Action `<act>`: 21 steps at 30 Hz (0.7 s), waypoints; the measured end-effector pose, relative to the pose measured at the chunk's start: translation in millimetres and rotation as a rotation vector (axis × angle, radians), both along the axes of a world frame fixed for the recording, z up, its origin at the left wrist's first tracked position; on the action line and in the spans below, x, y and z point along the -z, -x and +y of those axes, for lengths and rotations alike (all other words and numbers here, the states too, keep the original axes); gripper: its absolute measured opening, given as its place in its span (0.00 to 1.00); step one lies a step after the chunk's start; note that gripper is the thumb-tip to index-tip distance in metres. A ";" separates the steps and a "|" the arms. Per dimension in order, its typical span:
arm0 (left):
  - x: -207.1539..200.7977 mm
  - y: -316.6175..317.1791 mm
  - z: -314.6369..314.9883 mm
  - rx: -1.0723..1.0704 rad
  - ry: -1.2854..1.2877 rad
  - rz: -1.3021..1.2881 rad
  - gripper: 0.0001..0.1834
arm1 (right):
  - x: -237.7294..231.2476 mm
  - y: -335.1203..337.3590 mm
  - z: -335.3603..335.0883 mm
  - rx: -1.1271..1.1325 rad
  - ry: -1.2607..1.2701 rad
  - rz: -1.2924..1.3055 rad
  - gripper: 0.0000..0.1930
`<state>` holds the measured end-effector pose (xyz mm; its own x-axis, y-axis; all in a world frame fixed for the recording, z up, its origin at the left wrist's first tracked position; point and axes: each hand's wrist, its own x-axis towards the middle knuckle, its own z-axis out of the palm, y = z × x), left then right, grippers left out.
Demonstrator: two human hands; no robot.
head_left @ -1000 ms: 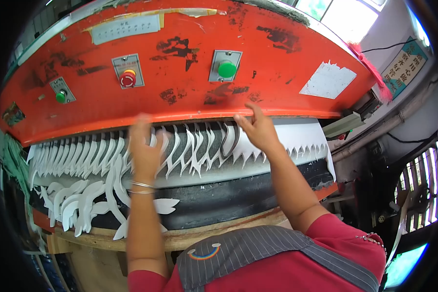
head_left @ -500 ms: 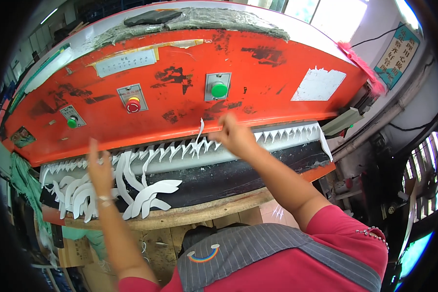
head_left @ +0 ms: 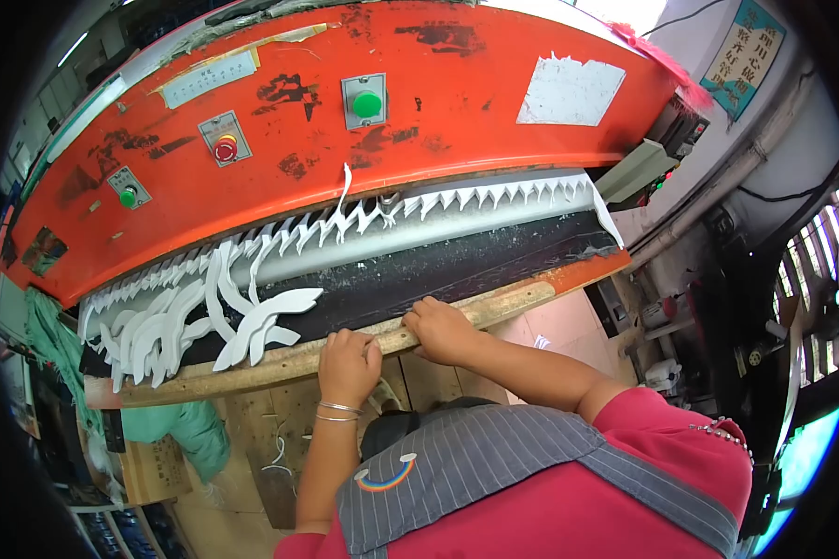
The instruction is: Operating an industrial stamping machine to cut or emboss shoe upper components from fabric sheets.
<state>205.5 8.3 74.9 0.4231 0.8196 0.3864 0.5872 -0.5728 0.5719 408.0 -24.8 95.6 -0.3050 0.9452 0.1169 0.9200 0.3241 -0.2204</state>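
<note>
My left hand [head_left: 349, 366], with metal bangles at the wrist, has its fingers curled over the wooden rail [head_left: 494, 306] along the machine's front edge. A little to its right and farther up, my right hand [head_left: 440, 330] grips the same rail, knuckles up. Beyond my hands lies the black bed [head_left: 410, 270]. Curved white foam-like pieces [head_left: 252, 326] are heaped at its left, left of my left hand. Behind the bed, a white sheet cut into points [head_left: 494, 207] runs along the slot under the red machine body. One thin white strip [head_left: 346, 191] sticks up from it.
On the red machine front [head_left: 494, 93] are a large green button [head_left: 366, 104], a red knob [head_left: 225, 147] and a small green button [head_left: 129, 197]. Green cloth [head_left: 182, 433] hangs below the rail at left. A pipe [head_left: 718, 205] slants along the right wall.
Both hands have come down from the cut white sheet and the heap onto the wooden rail, closing over it. The view has shifted, so the machine sits higher and farther left.
</note>
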 end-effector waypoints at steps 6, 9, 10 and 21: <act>2.4 0.0 5.8 -0.009 0.083 0.057 0.07 | -35.0 -27.7 37.4 -0.237 0.526 -0.053 0.22; -9.3 -4.4 -6.3 0.068 0.230 0.020 0.07 | -62.4 -68.9 74.3 -0.107 0.207 -0.020 0.20; -14.5 -14.1 -11.1 0.067 0.236 0.023 0.07 | -61.4 -87.6 94.7 -0.037 0.086 -0.100 0.24; -16.6 -59.3 61.9 0.232 -0.018 -0.178 0.42 | -42.1 -119.8 168.9 -0.557 0.030 0.044 0.21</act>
<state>264.8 70.2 91.6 0.5225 0.7009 0.4854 0.3304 -0.6913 0.6426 527.9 144.1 137.7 -0.7546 0.6457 0.1167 0.6011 0.7516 -0.2715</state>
